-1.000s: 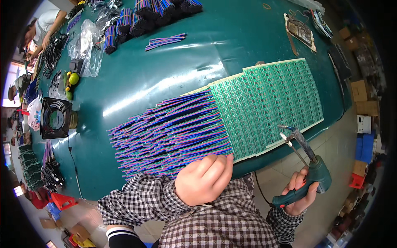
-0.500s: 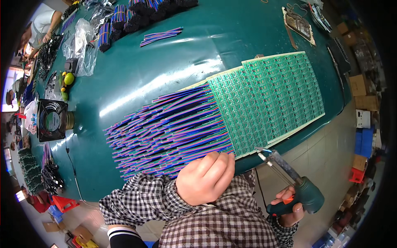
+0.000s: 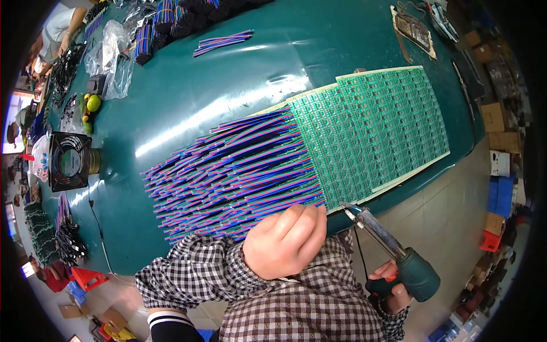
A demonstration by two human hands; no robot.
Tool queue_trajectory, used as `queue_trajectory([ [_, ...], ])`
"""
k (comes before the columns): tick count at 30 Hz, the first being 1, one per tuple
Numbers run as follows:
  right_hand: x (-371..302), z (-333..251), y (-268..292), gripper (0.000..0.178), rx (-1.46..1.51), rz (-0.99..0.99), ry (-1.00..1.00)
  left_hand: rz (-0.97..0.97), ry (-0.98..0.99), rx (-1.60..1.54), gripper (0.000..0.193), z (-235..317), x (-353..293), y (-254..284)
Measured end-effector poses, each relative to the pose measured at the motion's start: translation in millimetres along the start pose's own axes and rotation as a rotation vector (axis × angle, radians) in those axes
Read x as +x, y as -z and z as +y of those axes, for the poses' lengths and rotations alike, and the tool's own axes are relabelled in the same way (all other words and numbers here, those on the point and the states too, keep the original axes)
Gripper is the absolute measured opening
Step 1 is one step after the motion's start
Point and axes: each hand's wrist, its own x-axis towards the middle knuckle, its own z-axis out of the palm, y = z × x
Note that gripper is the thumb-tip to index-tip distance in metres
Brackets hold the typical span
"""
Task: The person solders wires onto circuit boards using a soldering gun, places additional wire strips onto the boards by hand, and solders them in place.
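My right hand [image 3: 390,288] is wrapped around the dark green grip of a soldering gun [image 3: 419,273]. Its metal tip points up and left, at the lower left corner of the green circuit board panels [image 3: 376,131]. Beside that corner my left hand [image 3: 288,239] is closed in a pinch at the panels' lower left edge, at the end of the lowest wires; the fingertips' grip is partly hidden. Rows of blue, red and green ribbon wires [image 3: 233,176] run leftward from the panels' left edge, their free ends fanned across the green table.
A small black fan [image 3: 70,162] stands at the left, its cord trailing down the table [image 3: 171,91]. Wire bundles [image 3: 165,23] and a few loose wires [image 3: 223,43] lie at the back. A worn tray [image 3: 413,29] sits far right. Another person's arm [image 3: 73,28] shows far left.
The soldering gun's tip has shifted slightly left and nearer to my left hand. My left hand keeps its pinch at the panel edge.
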Motion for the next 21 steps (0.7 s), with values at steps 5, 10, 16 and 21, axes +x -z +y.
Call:
queue_trajectory([
  [5,3.1,11.3,5.1,0.072,-0.088,-0.056,0.132,-0.028,-0.013,0.029,0.039,0.2,-1.6,-1.5],
  [10,-1.3,16.7,3.5,0.065,-0.087,0.015,0.127,-0.021,-0.021,0.018,0.040,-1.4,-1.9,-1.7],
  [16,-9.8,32.1,19.2,0.101,-0.047,0.087,0.054,-0.022,-0.019,-0.005,0.038,-1.5,-0.7,-1.9],
  [21,-2.2,25.7,17.2,0.087,-0.174,0.039,0.050,-0.020,-0.009,0.006,0.036,-1.6,-2.4,-3.3],
])
